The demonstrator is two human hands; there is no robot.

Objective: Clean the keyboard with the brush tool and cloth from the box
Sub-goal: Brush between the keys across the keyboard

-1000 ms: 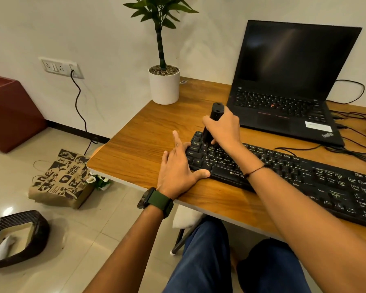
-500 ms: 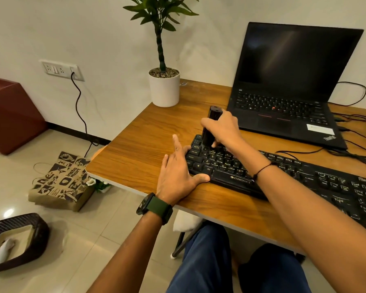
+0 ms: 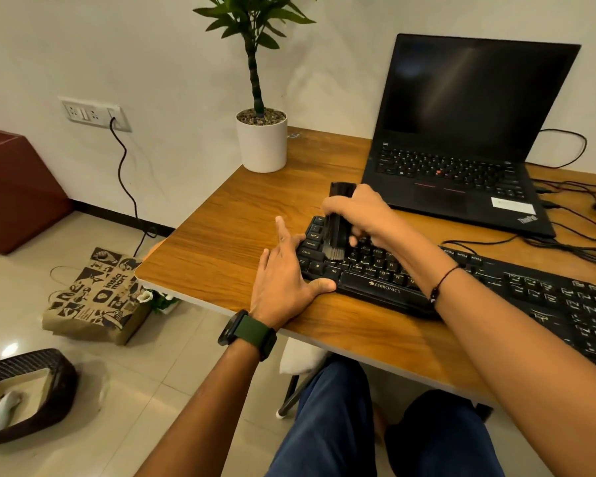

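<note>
Black keyboard (image 3: 461, 290) near desk (image 3: 227, 242) front edge, bare wood leftward

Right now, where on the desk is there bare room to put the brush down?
Bare wood lies between the white plant pot, the black Zebronics keyboard and the desk's left edge. A narrower strip runs along the near edge. Crowded: cables right of the black laptop.

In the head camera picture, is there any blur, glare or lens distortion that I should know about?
Head view: wide-angle bending curves the table edge; the right hand and brush tool are slightly motion-blurred; a soft streak of glare crosses the laptop screen; a bright spot reflects on the floor tiles.
</note>
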